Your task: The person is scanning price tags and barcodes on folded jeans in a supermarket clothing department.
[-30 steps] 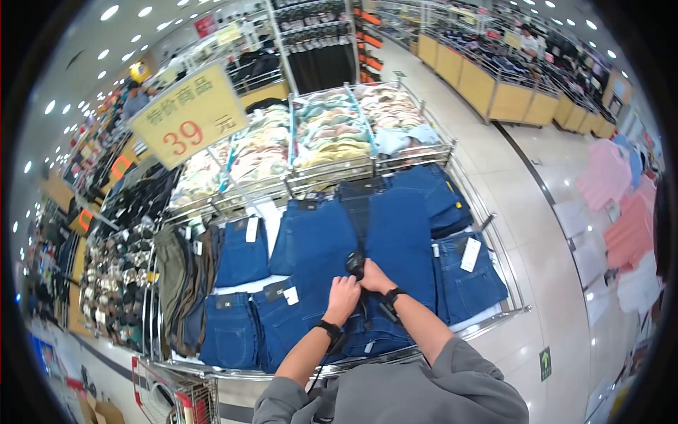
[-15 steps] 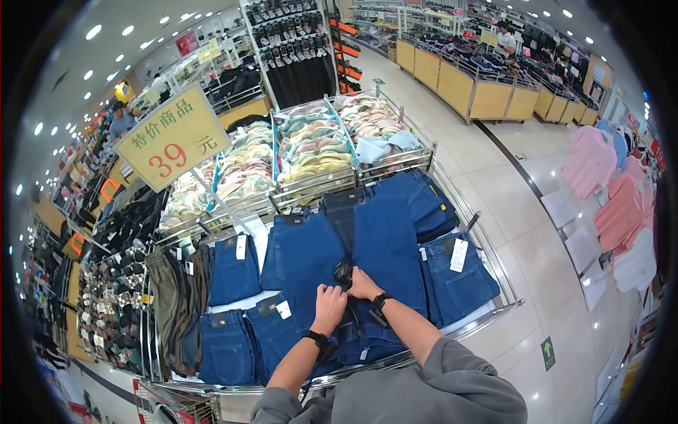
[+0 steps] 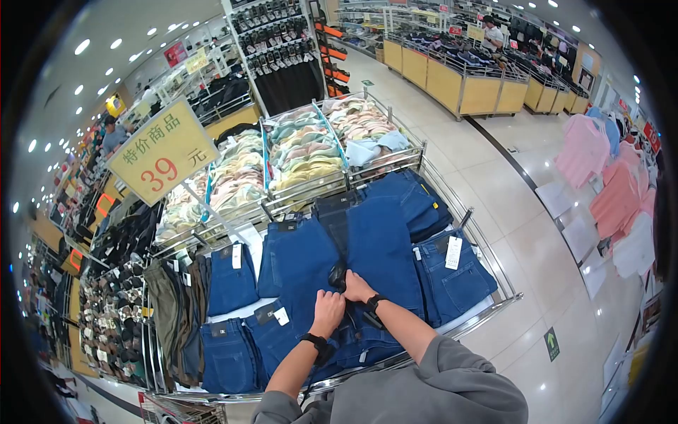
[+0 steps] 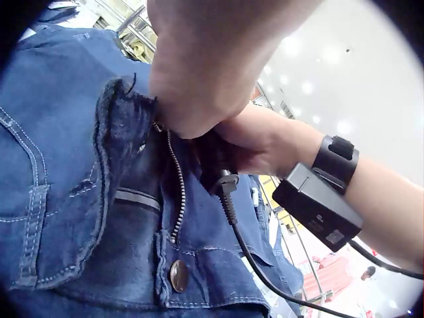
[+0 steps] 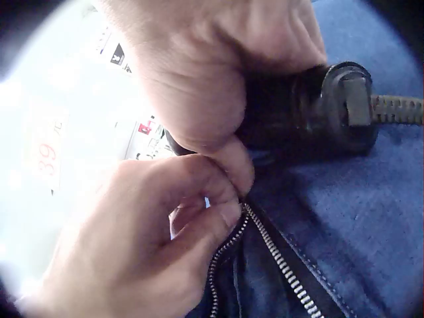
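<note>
My right hand [image 3: 358,286] grips the black handle of a corded handheld device [image 3: 337,276], whose rounded head points away over the jeans. Close beside it, my left hand [image 3: 329,311] pinches the fly of the blue jeans [image 3: 379,237] between thumb and index finger, where the two rows of zipper teeth [image 5: 281,262] meet. Those jeans lie spread on the pile with the legs pointing away. The left wrist view shows the fly open, a metal button [image 4: 178,275] at the waistband and the device's black cord [image 4: 255,265]. The zipper pull is hidden by the fingers.
Folded jeans [image 3: 233,359] with tags lie on both sides, within a metal rail [image 3: 487,318]. A yellow price sign [image 3: 162,152] stands at the left. Bins of pastel garments [image 3: 304,152] are behind, and dark trousers [image 3: 169,304] hang over the left side.
The head view has shifted, so the table and hands sit a little further left. Both hands keep nearly the same hold on the jeans and the device.
</note>
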{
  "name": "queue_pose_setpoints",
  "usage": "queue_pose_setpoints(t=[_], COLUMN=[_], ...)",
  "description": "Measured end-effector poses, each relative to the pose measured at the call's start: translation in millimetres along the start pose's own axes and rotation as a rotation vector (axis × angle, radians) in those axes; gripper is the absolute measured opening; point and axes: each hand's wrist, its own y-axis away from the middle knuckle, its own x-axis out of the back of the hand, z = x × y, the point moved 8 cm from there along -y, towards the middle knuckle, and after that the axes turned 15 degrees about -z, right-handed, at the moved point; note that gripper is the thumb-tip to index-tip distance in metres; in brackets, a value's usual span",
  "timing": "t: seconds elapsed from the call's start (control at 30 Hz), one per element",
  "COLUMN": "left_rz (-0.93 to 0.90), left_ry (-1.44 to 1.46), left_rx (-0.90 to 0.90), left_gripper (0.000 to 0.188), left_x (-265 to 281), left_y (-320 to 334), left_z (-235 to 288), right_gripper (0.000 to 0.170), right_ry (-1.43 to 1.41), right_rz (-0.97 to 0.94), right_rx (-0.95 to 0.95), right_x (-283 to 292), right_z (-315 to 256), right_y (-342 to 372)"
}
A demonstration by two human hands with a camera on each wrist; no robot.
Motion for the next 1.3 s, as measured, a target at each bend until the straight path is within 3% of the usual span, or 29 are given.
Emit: queue_pose_setpoints(t=[0.17, 0.27, 0.37, 0.53, 0.7, 0.83, 0.9, 1.3], left_rz=[0.0, -0.036, -0.01, 0.014, -0.094, -0.064, -0.037, -0.274], left_ry=[0.024, 0.027, 0.073, 0.154, 0.048, -0.009, -0.029, 0.077], left_rx=[-0.032, -0.052, -0.009, 0.193, 0.314, 0.399, 0.398, 0.438], left_gripper=[0.011, 0.011, 0.004, 0.012, 0.009, 0.009, 0.011, 0.012], left_x=[-1.8, 3.8, 5.0, -0.4, -4.4, 9.3, 9.6, -24.2], left_y=[-1.1, -0.8, 2.7, 25.0, 30.7, 27.5, 29.9, 44.7], left_z=[3.2, 0.5, -1.7, -3.0, 6.5, 9.1, 11.3, -0.7], right_gripper=[0.061, 0.048, 0.049, 0.085, 0.091, 0.096, 0.096, 0.077], right_ry=[-0.02, -0.047, -0.039, -0.024, -0.019, -0.051, -0.055, -0.094], right_rz=[0.024, 0.02, 0.022, -0.074, -0.089, -0.135, -0.153, -0.121], right_rx=[-0.026, -0.012, -0.009, -0.038, -0.055, -0.063, -0.062, -0.048], right_x=[-0.6, 3.4, 5.0, 9.6, 6.9, 7.3, 7.3, 5.5], right_z=[2.7, -3.7, -4.0, -7.8, -6.3, -5.2, -4.4, -2.7], right_y=[1.3, 7.3, 6.2, 9.2, 8.1, 8.7, 8.3, 10.0])
